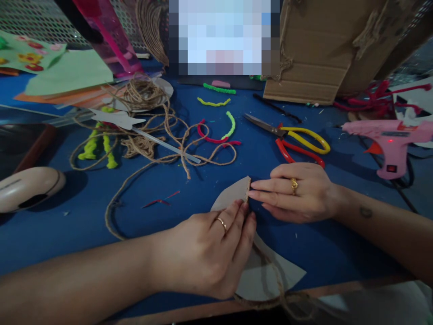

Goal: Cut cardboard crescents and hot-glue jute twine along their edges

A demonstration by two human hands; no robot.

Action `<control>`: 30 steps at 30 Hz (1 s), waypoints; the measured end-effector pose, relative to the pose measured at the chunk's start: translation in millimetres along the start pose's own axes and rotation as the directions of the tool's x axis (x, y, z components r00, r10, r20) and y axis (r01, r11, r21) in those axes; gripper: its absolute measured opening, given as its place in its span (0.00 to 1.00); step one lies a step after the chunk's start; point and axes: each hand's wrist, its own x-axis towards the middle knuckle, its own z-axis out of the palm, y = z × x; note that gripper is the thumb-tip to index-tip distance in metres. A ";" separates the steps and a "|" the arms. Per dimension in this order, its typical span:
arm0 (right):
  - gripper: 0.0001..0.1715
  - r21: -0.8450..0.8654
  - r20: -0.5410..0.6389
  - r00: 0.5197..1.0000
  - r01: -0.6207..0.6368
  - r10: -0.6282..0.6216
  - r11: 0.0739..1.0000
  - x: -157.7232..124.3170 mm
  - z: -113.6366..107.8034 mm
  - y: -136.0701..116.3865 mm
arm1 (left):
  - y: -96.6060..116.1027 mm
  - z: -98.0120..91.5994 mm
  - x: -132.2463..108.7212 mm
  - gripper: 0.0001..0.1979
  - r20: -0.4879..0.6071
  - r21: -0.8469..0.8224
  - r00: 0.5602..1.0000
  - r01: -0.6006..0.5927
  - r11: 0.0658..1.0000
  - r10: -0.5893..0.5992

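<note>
A grey cardboard cutout (260, 280) with curved sides and pointed tips lies near the table's front edge. Across its middle my left hand (216, 246) presses it down, fingers close together, their tips at the edge where brown twine (249, 184) runs along the card. My right hand (297, 192) comes in from the right with fingers stretched out, two fingertips touching that twine-covered edge. Loose twine (275, 266) passes from under my left hand over the lower part of the cutout. My left thumb is hidden.
Red-and-yellow-handled scissors (282, 132) lie beyond my right hand. A pink glue gun (389, 140), its red light on, is at right. Tangled twine (145, 95), a white star on a stick (118, 118) and a computer mouse (32, 188) lie left. Cardboard (307, 54) stands behind.
</note>
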 end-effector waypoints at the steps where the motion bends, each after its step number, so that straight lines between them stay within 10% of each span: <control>1: 0.16 -0.003 0.002 1.000 0.000 0.000 1.000 -0.1 -0.1 0.0 | 0.4 1.1 -0.5 0.19 -0.019 0.002 1.000 0.003 1.000 -0.003; 30: 0.14 0.059 -0.038 0.999 -0.036 0.038 0.998 0.1 3.5 -0.2 | 2.4 3.9 -3.9 0.17 -0.014 -0.021 1.000 0.018 1.000 -0.019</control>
